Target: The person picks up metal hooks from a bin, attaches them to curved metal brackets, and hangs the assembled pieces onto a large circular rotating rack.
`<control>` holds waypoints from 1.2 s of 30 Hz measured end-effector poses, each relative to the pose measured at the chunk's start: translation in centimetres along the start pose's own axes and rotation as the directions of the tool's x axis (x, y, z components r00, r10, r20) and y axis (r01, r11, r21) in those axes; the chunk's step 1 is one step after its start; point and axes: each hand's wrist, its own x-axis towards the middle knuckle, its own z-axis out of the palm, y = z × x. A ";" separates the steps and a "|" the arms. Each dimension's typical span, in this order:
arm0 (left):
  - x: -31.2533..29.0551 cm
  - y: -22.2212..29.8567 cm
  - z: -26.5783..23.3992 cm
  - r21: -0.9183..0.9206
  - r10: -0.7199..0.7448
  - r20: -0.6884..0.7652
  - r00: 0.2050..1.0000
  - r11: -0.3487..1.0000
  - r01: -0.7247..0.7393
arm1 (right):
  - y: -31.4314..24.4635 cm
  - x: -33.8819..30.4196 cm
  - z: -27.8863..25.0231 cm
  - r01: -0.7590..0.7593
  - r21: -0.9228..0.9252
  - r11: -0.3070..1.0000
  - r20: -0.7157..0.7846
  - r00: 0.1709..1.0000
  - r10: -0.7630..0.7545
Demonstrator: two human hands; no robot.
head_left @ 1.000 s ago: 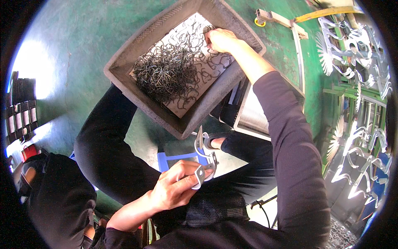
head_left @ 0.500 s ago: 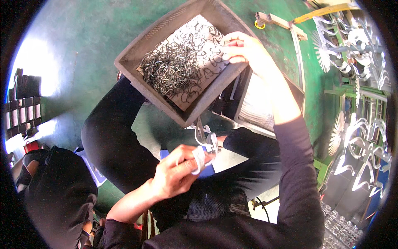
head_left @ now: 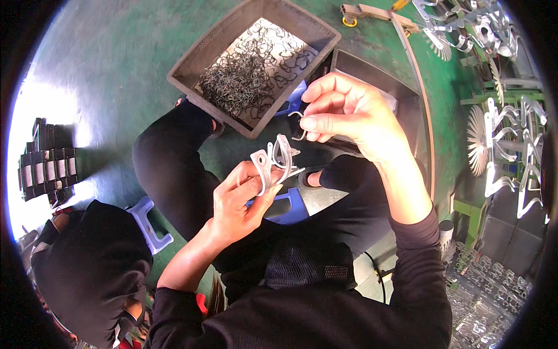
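My left hand (head_left: 237, 200) grips a pale, curved metal bracket (head_left: 263, 170) with a round hole and looped arms, tilted upward in front of my lap. To its upper right, my right hand (head_left: 360, 119) pinches a small bent wire hook (head_left: 300, 138) between thumb and fingers. The hook is apart from the bracket. Beyond both hands stands a grey plastic bin (head_left: 225, 120). Inside it, a tangled heap of dark wire hooks (head_left: 232, 81) lies on a white sheet, with looser ones spread to the right.
A second dark crate (head_left: 401, 87) stands right of the bin, partly behind my right hand. Blue plastic stools (head_left: 290, 209) are by my legs. Another person's dark-clothed leg (head_left: 93, 267) is at left. Metal parts (head_left: 505, 145) hang on a rack at right; black boxes (head_left: 49, 171) are stacked far left.
My right hand has come back from the bin's right side toward the bracket, and a wire hook now shows in its fingers. My left hand has turned and lifted the bracket slightly.
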 end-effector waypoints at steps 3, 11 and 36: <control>-0.2 0.5 0.3 -0.005 -0.007 0.030 1.000 1.000 0.007 | 0.1 -0.5 0.4 -0.030 0.001 1.000 0.003 1.000 0.030; -0.5 -0.2 -0.1 0.048 0.128 0.086 0.988 0.990 -0.132 | 3.1 -2.9 3.0 0.235 0.166 0.958 -0.186 0.961 -0.204; 4.0 3.5 -1.4 0.094 0.176 -0.050 0.983 0.981 -0.170 | 7.9 -4.5 4.7 0.589 -0.565 0.578 -0.155 0.613 -0.775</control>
